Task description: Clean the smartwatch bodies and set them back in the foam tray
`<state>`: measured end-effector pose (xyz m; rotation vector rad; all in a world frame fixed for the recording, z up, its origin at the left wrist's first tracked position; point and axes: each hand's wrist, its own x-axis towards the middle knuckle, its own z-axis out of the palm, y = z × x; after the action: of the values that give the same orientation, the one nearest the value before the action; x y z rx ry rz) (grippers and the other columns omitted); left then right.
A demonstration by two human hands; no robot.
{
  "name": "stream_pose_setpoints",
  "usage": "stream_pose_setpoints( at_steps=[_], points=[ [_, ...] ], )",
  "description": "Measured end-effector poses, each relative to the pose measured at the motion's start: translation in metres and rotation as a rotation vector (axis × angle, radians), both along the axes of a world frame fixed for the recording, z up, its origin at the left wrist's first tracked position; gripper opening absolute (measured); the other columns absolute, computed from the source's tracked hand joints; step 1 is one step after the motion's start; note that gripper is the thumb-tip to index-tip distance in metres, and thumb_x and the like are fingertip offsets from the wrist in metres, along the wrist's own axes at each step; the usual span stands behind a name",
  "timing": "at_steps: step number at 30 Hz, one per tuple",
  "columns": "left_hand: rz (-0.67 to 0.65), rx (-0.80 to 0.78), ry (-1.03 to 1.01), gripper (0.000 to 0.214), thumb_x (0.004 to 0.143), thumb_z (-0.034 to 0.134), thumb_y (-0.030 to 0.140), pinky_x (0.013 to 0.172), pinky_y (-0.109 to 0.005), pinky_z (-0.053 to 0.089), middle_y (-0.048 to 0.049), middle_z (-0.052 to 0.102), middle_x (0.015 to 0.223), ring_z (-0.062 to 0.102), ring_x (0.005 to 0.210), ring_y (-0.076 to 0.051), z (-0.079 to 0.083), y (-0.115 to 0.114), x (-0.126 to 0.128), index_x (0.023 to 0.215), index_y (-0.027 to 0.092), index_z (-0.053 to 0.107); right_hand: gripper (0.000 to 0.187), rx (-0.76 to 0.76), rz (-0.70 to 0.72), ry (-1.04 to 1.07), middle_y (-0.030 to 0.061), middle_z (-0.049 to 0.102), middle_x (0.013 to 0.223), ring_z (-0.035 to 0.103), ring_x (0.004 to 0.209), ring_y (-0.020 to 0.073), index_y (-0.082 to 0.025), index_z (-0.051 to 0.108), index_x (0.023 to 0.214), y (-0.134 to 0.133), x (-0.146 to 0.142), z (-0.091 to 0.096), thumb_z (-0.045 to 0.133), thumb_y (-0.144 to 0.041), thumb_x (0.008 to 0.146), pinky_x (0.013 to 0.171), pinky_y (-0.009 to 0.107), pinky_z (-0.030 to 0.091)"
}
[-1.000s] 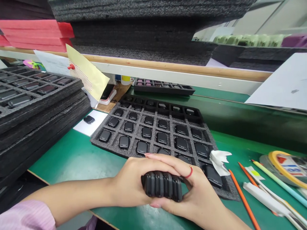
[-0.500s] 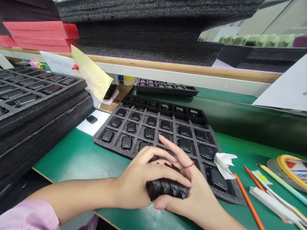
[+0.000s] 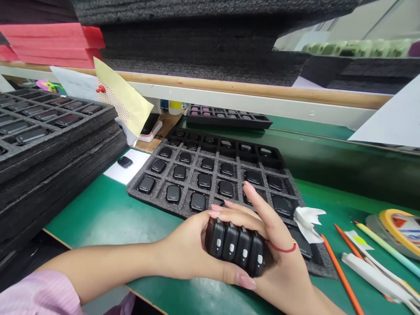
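Observation:
Between my two hands is a row of several black smartwatch bodies (image 3: 231,247), pressed side by side. Their narrow sides face me, each with a small pale button. My left hand (image 3: 187,251) wraps the left end, its thumb stretched along the bottom. My right hand (image 3: 285,267), with a red string at the base of a finger, cups the right end and the far side; its index finger points up and away. Just beyond lies a black foam tray (image 3: 159,192) with more dark watch bodies in its compartments. My hands cover part of its near edge.
Stacked foam trays (image 3: 82,146) stand at left. One watch body (image 3: 125,162) lies on white paper (image 3: 113,174). A crumpled white tissue (image 3: 308,223) sits on the tray's right edge. Orange pencils (image 3: 341,273) and a tape roll (image 3: 402,229) lie at right. A shelf edge (image 3: 229,91) crosses above.
The row of watch bodies has turned between my hands, so the sides with pale buttons now face me. My left thumb has come below the row, and my right hand has shifted slightly right.

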<state>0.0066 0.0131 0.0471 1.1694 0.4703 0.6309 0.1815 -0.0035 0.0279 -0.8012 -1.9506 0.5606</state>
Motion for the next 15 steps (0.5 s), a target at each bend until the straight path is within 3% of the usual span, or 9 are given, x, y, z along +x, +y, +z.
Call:
stream_pose_setpoints(
  at_steps=[4, 15],
  points=[
    [0.055, 0.038, -0.003, 0.045, 0.062, 0.088, 0.007, 0.094, -0.028, 0.049, 0.0023, 0.065, 0.094, 0.062, 0.091, -0.014, -0.0004, 0.0009, -0.0001, 0.101, 0.019, 0.069, 0.094, -0.019, -0.008, 0.001, 0.0093, 0.04, 0.16, 0.068, 0.118, 0.0297, -0.038, 0.024, 0.159, 0.0006, 0.0003, -0.002, 0.077, -0.05, 0.082, 0.107, 0.042, 0.056],
    [0.083, 0.005, -0.04, 0.043, 0.062, 0.087, 0.001, 0.089, -0.022, 0.048, 0.0033, 0.064, 0.095, 0.06, 0.092, -0.012, -0.0024, -0.0018, 0.0011, 0.098, 0.019, 0.071, 0.095, -0.107, 0.012, 0.049, 0.0101, 0.041, 0.16, 0.068, 0.118, 0.0313, -0.038, 0.028, 0.158, 0.0009, -0.0012, -0.0037, 0.079, -0.05, 0.079, 0.107, 0.045, 0.056]
  ],
)
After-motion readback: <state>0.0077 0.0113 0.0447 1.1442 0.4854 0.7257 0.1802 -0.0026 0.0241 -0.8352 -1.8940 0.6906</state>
